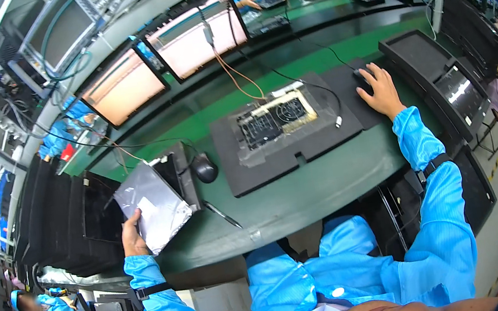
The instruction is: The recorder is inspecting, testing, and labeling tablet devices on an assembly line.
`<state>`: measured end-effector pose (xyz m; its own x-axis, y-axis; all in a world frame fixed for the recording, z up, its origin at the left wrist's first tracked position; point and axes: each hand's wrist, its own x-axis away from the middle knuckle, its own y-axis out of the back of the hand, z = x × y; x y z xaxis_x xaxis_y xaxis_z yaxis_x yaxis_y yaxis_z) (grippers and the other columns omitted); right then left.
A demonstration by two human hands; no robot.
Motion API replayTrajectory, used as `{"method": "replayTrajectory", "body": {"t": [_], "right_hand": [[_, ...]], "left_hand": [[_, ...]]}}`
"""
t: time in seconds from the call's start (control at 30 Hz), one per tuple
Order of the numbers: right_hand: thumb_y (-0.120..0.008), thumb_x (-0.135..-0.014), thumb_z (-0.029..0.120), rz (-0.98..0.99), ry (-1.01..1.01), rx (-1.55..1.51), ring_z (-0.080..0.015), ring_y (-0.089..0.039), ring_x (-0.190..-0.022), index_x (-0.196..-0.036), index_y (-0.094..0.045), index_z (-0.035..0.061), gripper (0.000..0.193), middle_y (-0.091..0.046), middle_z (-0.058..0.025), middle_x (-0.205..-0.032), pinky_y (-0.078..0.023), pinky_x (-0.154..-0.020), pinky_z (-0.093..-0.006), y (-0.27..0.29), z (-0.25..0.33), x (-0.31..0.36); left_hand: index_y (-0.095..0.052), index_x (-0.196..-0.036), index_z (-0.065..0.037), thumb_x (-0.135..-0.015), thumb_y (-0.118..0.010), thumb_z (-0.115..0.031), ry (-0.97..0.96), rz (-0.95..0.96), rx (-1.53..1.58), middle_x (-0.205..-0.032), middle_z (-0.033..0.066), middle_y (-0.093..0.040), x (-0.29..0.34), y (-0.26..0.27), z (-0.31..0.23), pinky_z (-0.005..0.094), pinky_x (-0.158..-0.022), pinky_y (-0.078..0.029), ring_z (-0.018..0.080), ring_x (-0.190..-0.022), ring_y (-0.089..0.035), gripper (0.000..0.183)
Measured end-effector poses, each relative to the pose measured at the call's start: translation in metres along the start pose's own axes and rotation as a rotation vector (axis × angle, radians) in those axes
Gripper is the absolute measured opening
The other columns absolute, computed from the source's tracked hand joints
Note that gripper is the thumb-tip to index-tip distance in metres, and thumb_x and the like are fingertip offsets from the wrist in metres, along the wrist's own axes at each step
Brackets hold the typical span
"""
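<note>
My left hand [133, 234] grips the lower left edge of a flat silver, foil-like panel [159, 216] with a pale label, its thumb on the top face. The panel is tilted over a dark tray [188, 186] at the table's left. To the right, my right hand [382, 92] rests over a dark computer mouse [359, 76], which its fingers partly hide. Between the hands, a black foam pad [264, 169] carries a taped-down fixture with a dark glossy plate [261, 127] and a yellowish border. Beside the tray lie a second black mouse [205, 168] and a black pen [222, 215].
Two lit monitors [123, 87] [197, 35] stand behind the green table [316, 178]. Stacked black trays [47, 215] rise at the left; more black trays [419, 55] flank the right. A loose cable end [338, 122] lies on the pad. People in blue work across the bench.
</note>
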<state>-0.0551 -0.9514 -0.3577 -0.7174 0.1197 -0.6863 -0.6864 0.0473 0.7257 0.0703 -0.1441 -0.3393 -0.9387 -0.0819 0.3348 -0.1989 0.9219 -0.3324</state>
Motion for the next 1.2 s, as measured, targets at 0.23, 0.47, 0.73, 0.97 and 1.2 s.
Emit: {"method": "replayTrajectory", "body": {"t": [0.23,0.47,0.73,0.97,1.2], "right_hand": [[-0.069,-0.087,0.032,0.101,-0.09,-0.023,-0.0357,-0.043,-0.139,-0.136,-0.059,0.0095,0.054,-0.05,-0.0198,-0.144,-0.03,-0.117,-0.053,-0.002,0.007,0.0],[-0.069,-0.087,0.035,0.098,-0.117,0.021,-0.0352,-0.041,-0.141,-0.135,-0.059,0.0098,0.055,-0.049,-0.0198,-0.144,-0.029,-0.117,-0.0533,-0.003,-0.013,0.017],[-0.064,-0.087,0.055,0.392,-0.209,-0.053,-0.0407,-0.019,-0.151,-0.139,-0.058,0.0123,0.067,-0.03,-0.023,-0.159,-0.015,-0.12,-0.0592,-0.004,-0.009,-0.027],[-0.062,-0.089,0.046,0.169,-0.085,0.089,-0.037,-0.068,-0.094,-0.102,-0.071,0.0048,0.044,-0.07,-0.017,-0.096,-0.055,-0.082,-0.049,0.096,-0.024,-0.042],[-0.075,-0.077,0.048,0.666,-0.243,0.198,-0.0374,-0.061,-0.114,-0.125,-0.066,0.0025,0.067,-0.062,-0.0181,-0.122,-0.049,-0.098,-0.0423,0.21,-0.141,0.032]], "left_hand": [[-0.063,-0.119,0.002,-0.085,-0.078,-0.017,-0.044,-0.084,-0.08,-0.106,0.0153,-0.069,0.015,0.001,0.0,0.041,-0.086,-0.057,0.0298,-0.095,-0.068,0.042],[-0.057,-0.13,0.005,-0.081,-0.082,-0.038,-0.247,-0.402,-1.043,-0.107,0.0185,-0.069,0.018,-0.049,-0.017,0.0341,-0.075,-0.054,0.0235,-0.09,-0.066,0.07],[-0.059,-0.139,-0.004,-0.096,-0.045,-0.064,-0.294,-0.447,-1.873,-0.129,0.0241,-0.064,0.035,-0.055,-0.016,0.0469,-0.101,-0.048,0.04,-0.123,-0.06,0.075],[-0.063,-0.129,0.0,-0.098,-0.059,-0.045,-0.818,-0.671,-1.85,-0.111,0.0157,-0.064,0.076,-0.084,0.008,0.0442,-0.087,-0.052,0.0357,-0.104,-0.065,0.055],[-0.064,-0.108,0.003,-0.1,-0.058,-0.005,-0.907,0.085,-0.87,-0.101,0.0069,-0.06,0.165,-0.155,0.087,0.0247,-0.065,-0.049,0.0134,-0.08,-0.06,0.013]]}}
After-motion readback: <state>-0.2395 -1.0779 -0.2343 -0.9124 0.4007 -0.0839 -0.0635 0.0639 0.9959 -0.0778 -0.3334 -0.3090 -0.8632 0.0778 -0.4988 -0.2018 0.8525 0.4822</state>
